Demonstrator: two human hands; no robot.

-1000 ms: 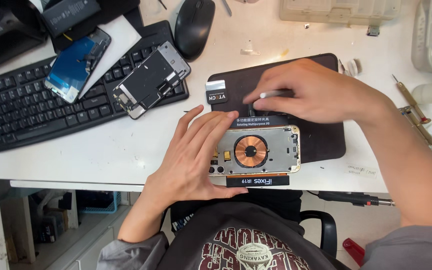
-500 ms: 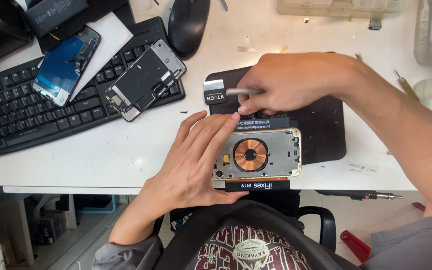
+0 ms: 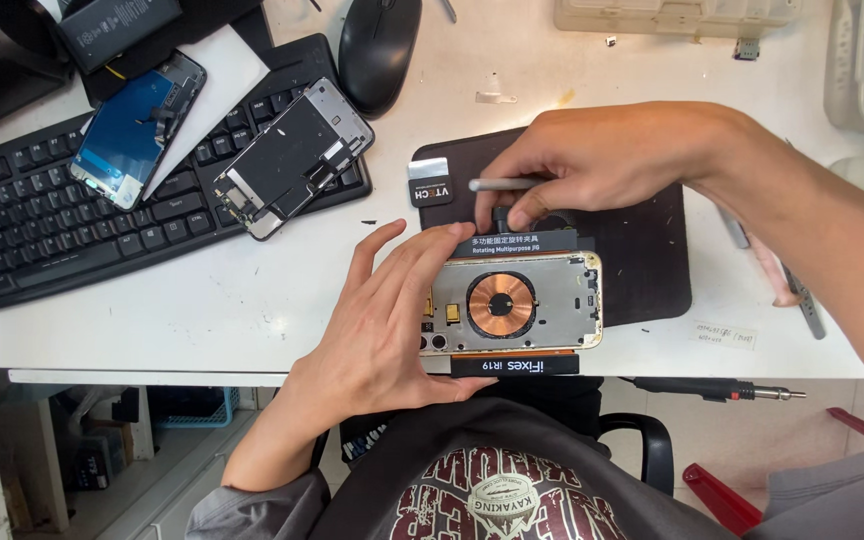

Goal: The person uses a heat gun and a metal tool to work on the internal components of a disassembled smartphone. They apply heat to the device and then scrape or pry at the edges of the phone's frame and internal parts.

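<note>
The left hand (image 3: 392, 330) clasped the opened phone shell (image 3: 522, 303), clamped in a black jig (image 3: 517, 364) at the desk (image 3: 152, 320) edge, while the right hand (image 3: 592, 160) pinched the jig's knob (image 3: 501, 214), a metal tool (image 3: 500, 184) tucked in its fingers.

This is a phone-repair workbench: a white surface (image 3: 152, 310) carries a dark work mat (image 3: 642, 260), an opened phone housing (image 3: 517, 305) clamped in a holding jig, a detached screen (image 3: 292, 155) and display panel (image 3: 132, 130) lying on a black keyboard (image 3: 42, 240) (beside a mouse (image 3: 377, 50)), and clear parts trays (image 3: 672, 15).
</note>
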